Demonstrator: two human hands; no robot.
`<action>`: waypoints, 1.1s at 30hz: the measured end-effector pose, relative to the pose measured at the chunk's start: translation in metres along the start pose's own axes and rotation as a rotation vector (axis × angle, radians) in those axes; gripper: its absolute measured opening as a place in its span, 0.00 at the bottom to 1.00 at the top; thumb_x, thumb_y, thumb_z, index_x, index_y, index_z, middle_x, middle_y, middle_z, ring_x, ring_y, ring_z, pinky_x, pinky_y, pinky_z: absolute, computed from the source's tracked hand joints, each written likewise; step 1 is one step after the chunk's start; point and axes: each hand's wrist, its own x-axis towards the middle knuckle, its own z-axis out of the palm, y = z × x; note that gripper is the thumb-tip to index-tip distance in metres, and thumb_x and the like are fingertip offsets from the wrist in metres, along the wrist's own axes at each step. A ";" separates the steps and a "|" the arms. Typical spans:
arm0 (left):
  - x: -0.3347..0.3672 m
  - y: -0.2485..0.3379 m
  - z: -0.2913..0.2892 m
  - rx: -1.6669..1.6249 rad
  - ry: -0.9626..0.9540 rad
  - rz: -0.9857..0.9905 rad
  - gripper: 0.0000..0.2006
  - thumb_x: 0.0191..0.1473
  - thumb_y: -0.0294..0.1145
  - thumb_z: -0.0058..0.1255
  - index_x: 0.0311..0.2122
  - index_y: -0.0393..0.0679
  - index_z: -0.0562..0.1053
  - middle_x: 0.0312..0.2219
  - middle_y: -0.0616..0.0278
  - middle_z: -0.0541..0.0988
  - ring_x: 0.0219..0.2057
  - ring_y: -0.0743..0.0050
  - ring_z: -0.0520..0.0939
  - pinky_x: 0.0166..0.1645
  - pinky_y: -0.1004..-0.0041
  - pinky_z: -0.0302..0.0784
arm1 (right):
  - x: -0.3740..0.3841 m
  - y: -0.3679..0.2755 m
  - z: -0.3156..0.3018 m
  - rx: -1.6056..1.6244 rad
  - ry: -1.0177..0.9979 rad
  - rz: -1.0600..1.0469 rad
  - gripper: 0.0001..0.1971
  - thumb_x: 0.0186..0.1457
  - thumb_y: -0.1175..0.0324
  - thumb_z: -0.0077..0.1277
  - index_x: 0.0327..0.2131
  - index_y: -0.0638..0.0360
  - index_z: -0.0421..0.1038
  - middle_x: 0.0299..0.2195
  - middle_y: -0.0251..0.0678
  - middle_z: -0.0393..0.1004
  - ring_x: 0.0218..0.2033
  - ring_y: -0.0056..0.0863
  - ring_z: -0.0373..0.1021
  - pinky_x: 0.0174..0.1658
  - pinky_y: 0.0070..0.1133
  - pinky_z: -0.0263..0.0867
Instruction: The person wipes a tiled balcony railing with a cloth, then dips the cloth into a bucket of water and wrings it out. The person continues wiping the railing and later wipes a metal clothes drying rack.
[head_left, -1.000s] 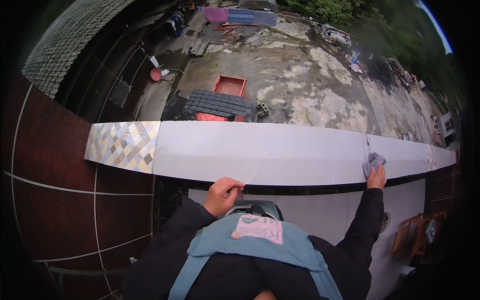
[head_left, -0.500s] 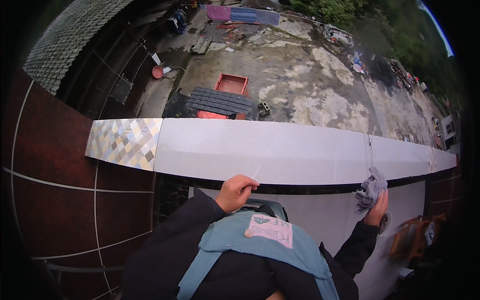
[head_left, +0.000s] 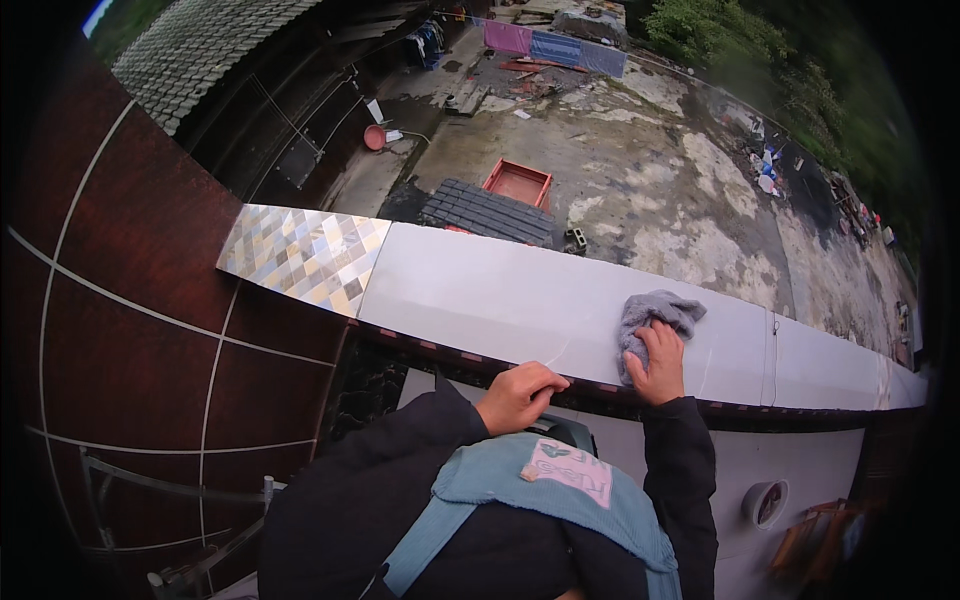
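Crumpled grey fabric cloth point(head_left: 658, 305), presumably light and limp, is best gripped mid-bunch; it is clasped by the right hand point(head_left: 660, 368), while the left hand point(head_left: 517, 398) is curled, fingertips together.

Dark red tiled wall point(head_left: 130, 290) at left, pale-grouted; grey roof point(head_left: 210, 55) upper left; stained concrete yard point(head_left: 650, 190) under daylight, green trees point(head_left: 715, 35) upper right.
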 end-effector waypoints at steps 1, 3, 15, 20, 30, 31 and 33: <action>0.004 0.005 -0.002 0.030 0.023 0.011 0.16 0.49 0.17 0.51 0.45 0.41 0.77 0.38 0.56 0.81 0.41 0.56 0.81 0.45 0.64 0.77 | 0.009 -0.013 0.009 -0.005 -0.011 -0.051 0.20 0.46 0.63 0.58 0.43 0.57 0.70 0.48 0.47 0.67 0.52 0.47 0.62 0.59 0.40 0.53; 0.014 0.014 -0.006 0.084 0.084 0.062 0.20 0.49 0.18 0.52 0.50 0.41 0.75 0.45 0.55 0.79 0.47 0.54 0.79 0.52 0.62 0.74 | 0.026 -0.041 0.026 0.014 -0.075 -0.120 0.21 0.45 0.62 0.59 0.43 0.58 0.70 0.48 0.47 0.67 0.52 0.46 0.63 0.59 0.39 0.52; 0.115 -0.023 0.026 0.227 -0.130 0.172 0.19 0.55 0.32 0.53 0.53 0.44 0.73 0.54 0.50 0.75 0.59 0.53 0.72 0.65 0.56 0.61 | 0.032 -0.055 0.059 0.114 -0.031 -0.286 0.28 0.49 0.63 0.55 0.54 0.62 0.67 0.55 0.49 0.68 0.58 0.51 0.61 0.59 0.43 0.52; 0.143 -0.013 0.038 0.246 -0.158 -0.118 0.18 0.55 0.34 0.53 0.51 0.43 0.74 0.55 0.50 0.74 0.61 0.52 0.70 0.64 0.54 0.61 | 0.014 -0.056 0.058 0.280 0.077 -0.068 0.31 0.47 0.66 0.58 0.56 0.67 0.64 0.56 0.53 0.66 0.57 0.52 0.61 0.59 0.40 0.54; 0.129 -0.063 0.045 0.295 0.043 0.115 0.21 0.59 0.25 0.43 0.58 0.39 0.67 0.58 0.50 0.71 0.64 0.47 0.64 0.69 0.53 0.54 | 0.002 -0.062 0.057 0.271 0.238 0.015 0.24 0.51 0.73 0.51 0.54 0.65 0.66 0.60 0.53 0.61 0.60 0.51 0.60 0.63 0.37 0.54; 0.128 -0.064 0.046 0.315 0.050 0.124 0.22 0.57 0.24 0.44 0.59 0.38 0.66 0.58 0.48 0.70 0.64 0.46 0.64 0.69 0.53 0.53 | -0.001 -0.061 0.061 0.301 0.266 0.038 0.23 0.51 0.73 0.51 0.52 0.65 0.67 0.60 0.53 0.62 0.60 0.51 0.60 0.63 0.37 0.54; 0.128 -0.065 0.049 0.351 0.072 0.130 0.22 0.57 0.26 0.45 0.58 0.37 0.66 0.58 0.46 0.69 0.64 0.45 0.64 0.69 0.53 0.54 | -0.005 -0.060 0.065 0.282 0.300 0.064 0.21 0.51 0.74 0.52 0.50 0.64 0.68 0.59 0.52 0.63 0.59 0.49 0.60 0.62 0.38 0.55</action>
